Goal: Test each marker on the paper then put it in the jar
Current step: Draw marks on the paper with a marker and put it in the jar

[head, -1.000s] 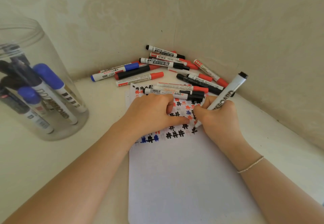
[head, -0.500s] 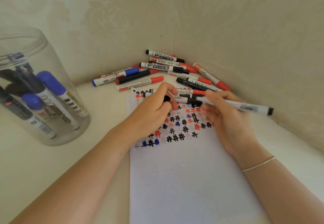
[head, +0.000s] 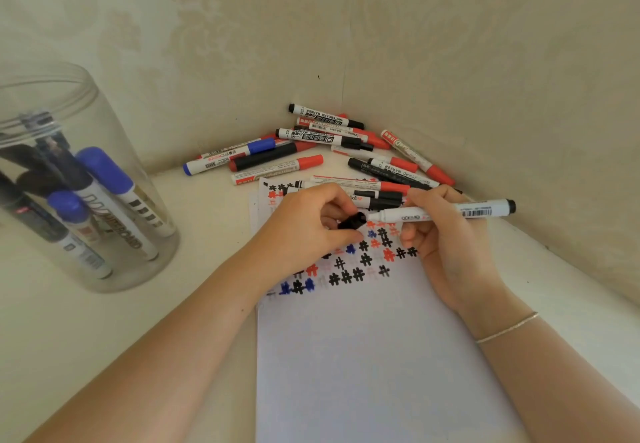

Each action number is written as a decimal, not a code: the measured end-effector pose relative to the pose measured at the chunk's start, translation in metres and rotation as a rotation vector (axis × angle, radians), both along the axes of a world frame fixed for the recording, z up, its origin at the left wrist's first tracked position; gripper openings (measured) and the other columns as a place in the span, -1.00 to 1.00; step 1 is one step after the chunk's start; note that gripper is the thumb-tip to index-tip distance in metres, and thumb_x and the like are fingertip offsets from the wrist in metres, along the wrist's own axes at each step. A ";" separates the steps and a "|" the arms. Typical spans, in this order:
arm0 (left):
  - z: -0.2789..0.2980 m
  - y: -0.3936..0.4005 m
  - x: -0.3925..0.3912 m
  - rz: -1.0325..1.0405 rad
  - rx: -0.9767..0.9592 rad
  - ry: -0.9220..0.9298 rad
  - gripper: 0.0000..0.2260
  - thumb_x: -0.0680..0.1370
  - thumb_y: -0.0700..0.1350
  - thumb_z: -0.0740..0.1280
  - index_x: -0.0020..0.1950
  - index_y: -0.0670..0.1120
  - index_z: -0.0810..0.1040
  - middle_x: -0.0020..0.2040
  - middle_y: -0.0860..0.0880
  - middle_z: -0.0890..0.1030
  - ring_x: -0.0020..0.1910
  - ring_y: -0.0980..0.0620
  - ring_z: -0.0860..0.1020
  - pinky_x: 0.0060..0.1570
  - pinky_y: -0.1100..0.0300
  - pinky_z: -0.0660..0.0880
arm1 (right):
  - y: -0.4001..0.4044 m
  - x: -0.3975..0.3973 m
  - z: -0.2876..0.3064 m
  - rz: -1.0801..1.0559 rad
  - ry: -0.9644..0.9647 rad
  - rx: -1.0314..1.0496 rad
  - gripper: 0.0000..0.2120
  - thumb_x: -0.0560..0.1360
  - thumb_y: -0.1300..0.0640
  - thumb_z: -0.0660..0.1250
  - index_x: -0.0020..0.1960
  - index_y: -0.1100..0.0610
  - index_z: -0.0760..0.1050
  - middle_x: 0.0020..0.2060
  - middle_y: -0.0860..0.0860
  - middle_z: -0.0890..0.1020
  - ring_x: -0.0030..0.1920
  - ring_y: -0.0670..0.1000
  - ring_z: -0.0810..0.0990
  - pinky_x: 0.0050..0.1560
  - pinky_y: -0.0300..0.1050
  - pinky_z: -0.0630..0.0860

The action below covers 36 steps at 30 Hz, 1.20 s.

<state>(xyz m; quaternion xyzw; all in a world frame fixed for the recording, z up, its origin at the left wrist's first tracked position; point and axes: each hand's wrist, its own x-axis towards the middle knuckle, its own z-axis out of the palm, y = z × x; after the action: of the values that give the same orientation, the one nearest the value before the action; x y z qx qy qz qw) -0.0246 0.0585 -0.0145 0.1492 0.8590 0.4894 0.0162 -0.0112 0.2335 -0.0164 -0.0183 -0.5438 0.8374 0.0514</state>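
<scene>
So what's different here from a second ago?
The right hand lifted the black marker off the paper and turned it level, tip leftward. The left hand, which pressed the paper, now pinches the black cap at the tip. The marker pile and jar are unchanged.

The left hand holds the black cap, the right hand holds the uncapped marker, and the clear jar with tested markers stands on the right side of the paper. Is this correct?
Not quite: the head view shows the clear jar to the left of the paper, not the right. The rest holds: the left hand holds the black cap, the right hand the uncapped marker.
</scene>
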 end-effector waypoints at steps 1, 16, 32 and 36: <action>0.000 0.000 0.000 -0.002 -0.006 0.007 -0.75 0.37 -0.17 0.54 -0.03 0.00 0.57 -0.07 0.14 0.64 -0.10 0.27 0.61 -0.06 0.44 0.52 | 0.000 0.000 0.000 -0.001 0.001 0.007 -0.75 0.53 0.32 0.27 -0.31 0.20 0.36 -0.49 0.07 0.56 -0.57 -0.03 0.44 -0.53 -0.21 0.40; -0.001 0.000 0.005 -0.163 0.056 0.022 -0.84 0.58 0.02 0.27 0.11 0.04 0.58 -0.27 0.16 0.53 -0.34 0.24 0.44 -0.31 0.37 0.37 | 0.003 0.001 0.000 0.273 -0.018 -0.074 -0.58 0.50 -0.02 0.20 -0.13 0.36 0.56 -0.21 0.31 0.66 -0.32 0.15 0.66 -0.23 -0.06 0.63; -0.007 0.016 0.012 0.288 0.126 0.105 -0.58 0.56 0.02 0.31 -0.36 -0.26 0.55 -0.49 -0.13 0.48 -0.53 0.15 0.39 -0.41 0.36 0.34 | -0.010 0.006 -0.002 -0.214 0.121 0.545 -0.58 0.56 0.15 0.30 -0.45 0.15 0.32 -0.66 -0.15 0.33 -0.60 -0.17 0.28 -0.52 -0.42 0.23; -0.009 0.018 0.014 0.334 0.153 0.116 -0.62 0.55 -0.12 0.28 -0.48 -0.16 0.44 -0.53 -0.09 0.48 -0.51 0.02 0.43 -0.39 0.15 0.44 | -0.011 0.006 0.000 -0.189 0.119 0.538 -0.58 0.56 0.15 0.30 -0.43 0.18 0.28 -0.64 -0.13 0.29 -0.60 -0.15 0.25 -0.52 -0.41 0.24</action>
<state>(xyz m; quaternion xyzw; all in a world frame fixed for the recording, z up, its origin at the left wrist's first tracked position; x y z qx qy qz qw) -0.0105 0.0766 -0.0239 0.0331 0.8317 0.5397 -0.1261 -0.0052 0.2228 -0.0166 -0.0052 -0.7383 0.6542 0.1640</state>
